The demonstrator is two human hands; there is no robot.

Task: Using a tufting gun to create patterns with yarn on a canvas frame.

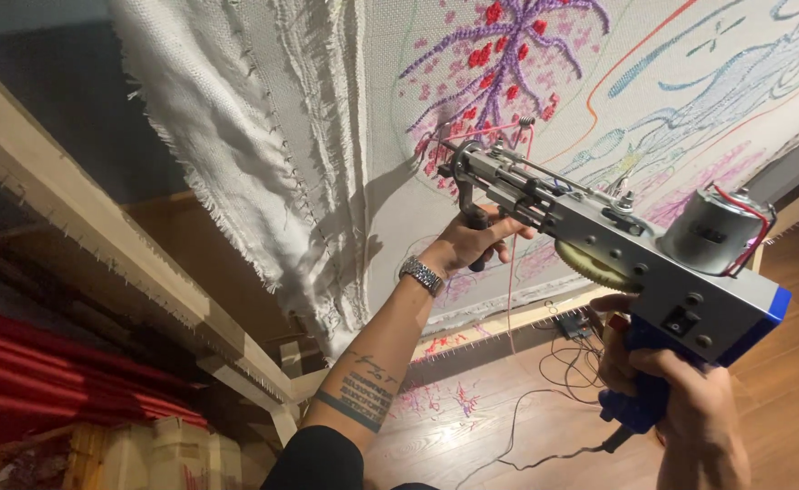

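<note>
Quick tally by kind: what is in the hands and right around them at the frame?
Tufting gun: 1, left hand on the front handle, right hand on the blue grip
Cloth: 1
Wooden frame: 1
Wristwatch: 1
Cable: 1
Total: 5

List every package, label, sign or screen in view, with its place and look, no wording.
Boxes: bottom left under the wooden frame, pale cream cartons, stacked.
Label: small dark patch on the silver motor of the tufting gun.
No signs or screens show.
</note>
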